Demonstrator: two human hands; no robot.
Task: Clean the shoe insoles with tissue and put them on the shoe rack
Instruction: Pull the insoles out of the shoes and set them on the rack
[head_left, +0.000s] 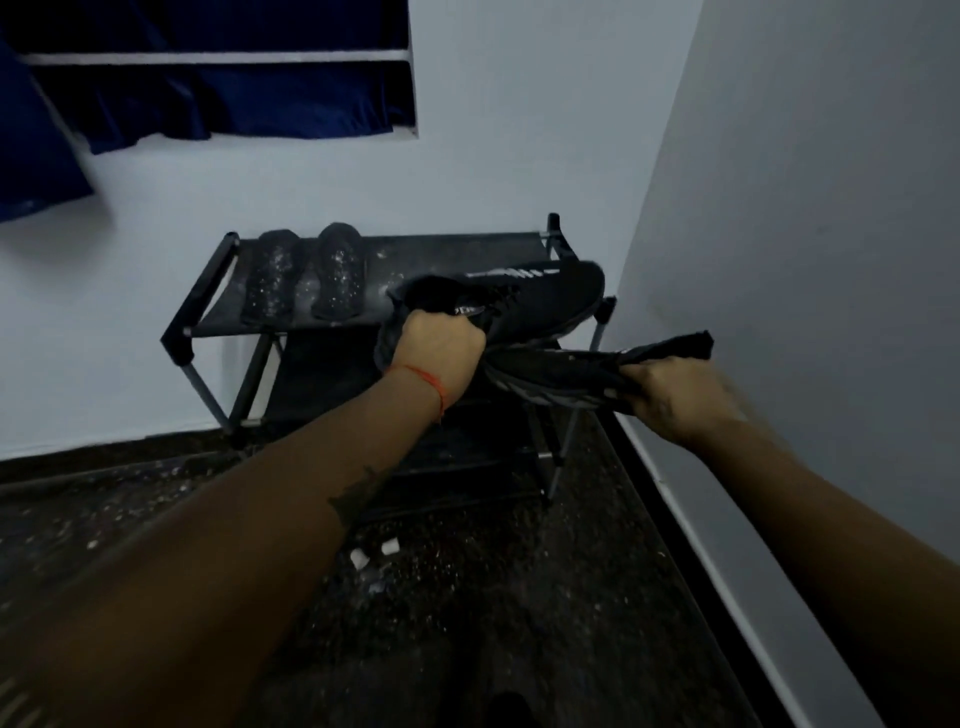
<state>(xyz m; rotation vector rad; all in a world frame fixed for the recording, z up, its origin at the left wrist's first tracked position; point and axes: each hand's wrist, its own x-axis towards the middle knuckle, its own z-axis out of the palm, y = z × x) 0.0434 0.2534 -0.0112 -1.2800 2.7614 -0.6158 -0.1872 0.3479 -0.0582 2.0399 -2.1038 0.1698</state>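
Observation:
Two dark insoles, one (272, 278) beside the other (338, 273), lie side by side on the left of the black shoe rack's (208, 291) top shelf, both speckled with white flecks. My left hand (439, 358) grips the collar of a black shoe (540, 301) over the right part of that shelf. My right hand (675, 395) holds the heel end of a second black shoe (582, 374), which lies sideways just below and in front of the first. No tissue is in either hand.
The rack stands in a corner, a white wall behind it and a grey wall (805, 260) on the right. Small white tissue scraps (374, 553) lie on the dark speckled floor. A blue curtain (208, 98) hangs at upper left.

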